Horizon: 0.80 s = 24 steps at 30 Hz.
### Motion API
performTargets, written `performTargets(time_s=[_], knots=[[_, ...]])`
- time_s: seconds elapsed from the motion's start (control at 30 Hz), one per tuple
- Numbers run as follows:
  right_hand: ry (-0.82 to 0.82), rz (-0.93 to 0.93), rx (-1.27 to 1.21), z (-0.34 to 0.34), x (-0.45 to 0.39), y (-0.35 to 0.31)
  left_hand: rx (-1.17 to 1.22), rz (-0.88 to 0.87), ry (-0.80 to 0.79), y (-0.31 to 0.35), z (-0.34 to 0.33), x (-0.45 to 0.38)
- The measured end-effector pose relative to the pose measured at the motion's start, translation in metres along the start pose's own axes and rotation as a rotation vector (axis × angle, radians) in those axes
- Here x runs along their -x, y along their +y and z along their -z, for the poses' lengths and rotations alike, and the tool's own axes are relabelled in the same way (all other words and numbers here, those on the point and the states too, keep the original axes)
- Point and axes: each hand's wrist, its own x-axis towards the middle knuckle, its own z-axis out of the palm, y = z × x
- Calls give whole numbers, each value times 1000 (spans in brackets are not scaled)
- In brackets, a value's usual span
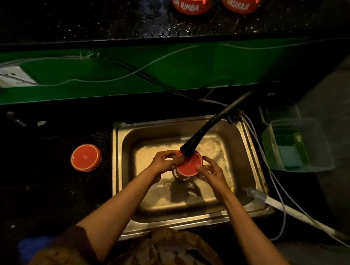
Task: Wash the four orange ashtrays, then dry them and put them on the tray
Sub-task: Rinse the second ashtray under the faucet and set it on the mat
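Head view: left hand (161,159) and right hand (211,171) grip inverted ashtray (189,165) under faucet spout (191,146) over sink (249,141). Advice: rotate rim through stream, rinse all notches.

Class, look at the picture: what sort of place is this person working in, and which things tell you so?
Probably a washing-up spot behind a bar or café counter. A steel sink with a black tap is set into a dark worktop, and printed orange ashtrays wait on the raised counter above.
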Motion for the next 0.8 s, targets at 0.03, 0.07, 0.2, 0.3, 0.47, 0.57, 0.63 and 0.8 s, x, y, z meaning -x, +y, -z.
performTargets(time_s=[0.03,0.07,0.2,0.3,0.47,0.57,0.63,0.8], knots=[[20,27,50,1,1,-2,31,34,-16,-2,-2,0],[32,57,96,-1,1,-4,56,65,-28,-2,-4,0],[52,86,214,-12,-6,-19,63,201,1,0,-3,1],[-15,-59,220,-18,-15,-33,-50,260,6,3,3,-2],[-74,-235,237,-18,-31,-66,-22,253,19,14,3,-2],[-38,-301,208,-20,-46,-79,39,302,5,14,3,-1],[-30,-318,201,-25,-56,-81,107,334,26,11,4,1],[-163,-463,34,-43,-65,-63,19,320,242,4,16,4]])
